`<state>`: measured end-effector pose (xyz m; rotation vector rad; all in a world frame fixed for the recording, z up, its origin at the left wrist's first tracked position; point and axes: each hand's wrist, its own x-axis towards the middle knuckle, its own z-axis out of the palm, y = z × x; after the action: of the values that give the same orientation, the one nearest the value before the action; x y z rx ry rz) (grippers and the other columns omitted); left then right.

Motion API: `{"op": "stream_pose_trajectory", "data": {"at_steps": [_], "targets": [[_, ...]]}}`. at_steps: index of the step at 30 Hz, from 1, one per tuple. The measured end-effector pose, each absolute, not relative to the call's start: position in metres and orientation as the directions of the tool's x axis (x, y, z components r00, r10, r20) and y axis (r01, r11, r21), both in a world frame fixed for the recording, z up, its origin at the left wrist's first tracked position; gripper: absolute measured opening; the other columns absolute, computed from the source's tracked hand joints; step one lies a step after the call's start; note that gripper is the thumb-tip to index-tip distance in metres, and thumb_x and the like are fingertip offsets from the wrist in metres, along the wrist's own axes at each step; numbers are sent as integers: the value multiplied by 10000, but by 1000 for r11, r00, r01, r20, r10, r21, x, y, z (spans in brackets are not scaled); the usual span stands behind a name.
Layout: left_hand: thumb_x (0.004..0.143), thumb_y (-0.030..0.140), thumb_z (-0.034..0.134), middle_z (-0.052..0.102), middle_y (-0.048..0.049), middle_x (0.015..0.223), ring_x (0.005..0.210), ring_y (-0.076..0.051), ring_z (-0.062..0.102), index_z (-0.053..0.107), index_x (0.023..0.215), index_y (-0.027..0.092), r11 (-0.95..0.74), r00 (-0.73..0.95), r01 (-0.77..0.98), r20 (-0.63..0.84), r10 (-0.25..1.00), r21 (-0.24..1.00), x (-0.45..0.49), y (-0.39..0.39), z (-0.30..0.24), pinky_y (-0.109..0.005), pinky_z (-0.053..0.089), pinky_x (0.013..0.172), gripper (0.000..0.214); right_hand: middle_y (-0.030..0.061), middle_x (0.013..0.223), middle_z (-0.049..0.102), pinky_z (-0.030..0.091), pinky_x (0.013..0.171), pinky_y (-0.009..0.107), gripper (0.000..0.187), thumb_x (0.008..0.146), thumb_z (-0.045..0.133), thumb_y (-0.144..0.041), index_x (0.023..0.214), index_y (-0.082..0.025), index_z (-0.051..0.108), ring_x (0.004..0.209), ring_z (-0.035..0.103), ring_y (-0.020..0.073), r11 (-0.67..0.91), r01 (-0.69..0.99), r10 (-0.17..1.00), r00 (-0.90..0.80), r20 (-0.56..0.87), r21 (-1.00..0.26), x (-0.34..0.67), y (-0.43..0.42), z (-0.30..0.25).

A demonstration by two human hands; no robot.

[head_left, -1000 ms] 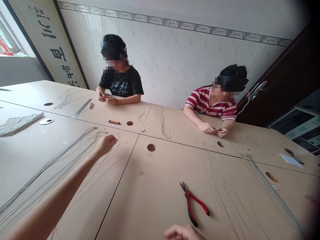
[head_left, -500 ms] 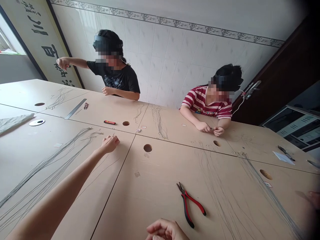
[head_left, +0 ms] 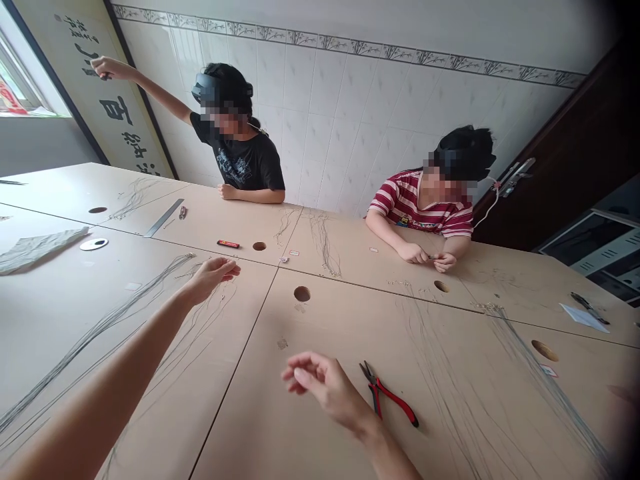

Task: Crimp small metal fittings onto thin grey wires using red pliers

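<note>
Nearest you, your bare right hand (head_left: pixel 317 380) has its fingers loosely curled, nothing visible in them. Just right of it lie the dark-nosed pliers with red-and-black handles (head_left: pixel 373 381), nose pointing away and slightly left, one handle partly hidden behind your wrist. Farther out, your bare left hand (head_left: pixel 215 272) has its fingers drawn close; I cannot tell whether they pinch anything. It is nearer the loose, thin grey wires (head_left: pixel 201 325) just below it, far ends pointing away, long axis slanting back leftward.
</note>
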<state>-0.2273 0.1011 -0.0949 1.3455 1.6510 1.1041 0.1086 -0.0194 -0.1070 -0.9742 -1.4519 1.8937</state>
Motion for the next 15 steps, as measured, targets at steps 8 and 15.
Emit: {"op": "stream_pose_trajectory", "data": {"at_steps": [8, 15], "targets": [[949, 375, 585, 676, -57, 972, 836, -172, 659, 644, 1015, 123, 190, -227, 524, -79, 971, 831, -211, 113, -116, -359, 561, 755, 268, 61, 1124, 629, 489, 583, 233, 155, 823, 639, -198, 970, -152, 624, 600, 638, 61, -308, -28, 860, -436, -265, -951, 13, 60, -114], [950, 333, 589, 645, -88, 1147, 955, -200, 647, 625, 1140, 152, 151, -266, 715, 65, 962, 683, -224, 130, -142, -393, 561, 820, 265, 32, 922, 683, 461, 555, 213, 151, 826, 605, -127, 975, -152, 618, 553, 609, 62, -366, 36, 839, -419, -347, -930, 5, 61, -137]]}}
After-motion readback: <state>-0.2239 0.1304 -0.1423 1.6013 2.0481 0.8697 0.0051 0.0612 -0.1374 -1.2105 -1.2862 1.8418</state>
